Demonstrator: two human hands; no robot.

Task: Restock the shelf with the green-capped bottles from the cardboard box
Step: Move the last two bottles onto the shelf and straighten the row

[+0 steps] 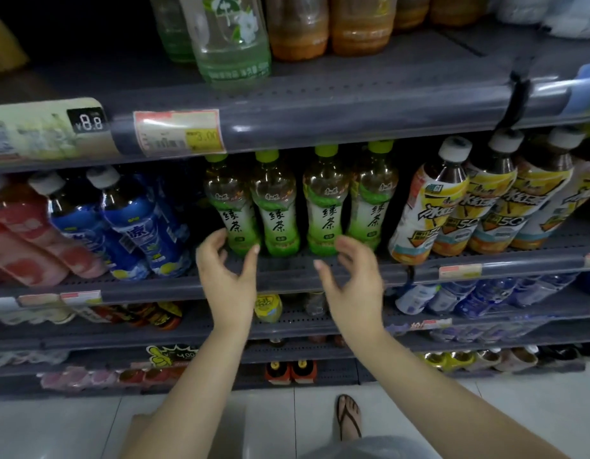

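Observation:
Several green-capped green tea bottles [277,207] stand upright in a row on the grey middle shelf [287,270]. My left hand [225,270] is raised in front of the leftmost bottle [232,207], fingers loosely curved and holding nothing; its fingertips are close to the bottle's base. My right hand [351,279] hovers in front of the two right bottles [370,203], fingers also loosely curved and empty. The cardboard box is out of view.
Blue-labelled bottles [138,223] lean to the left of the green ones, yellow-labelled white-capped bottles [452,207] to the right. The shelf above [320,111] hangs low over the caps. Lower shelves hold more drinks. My sandalled foot [348,415] is on the tiled floor.

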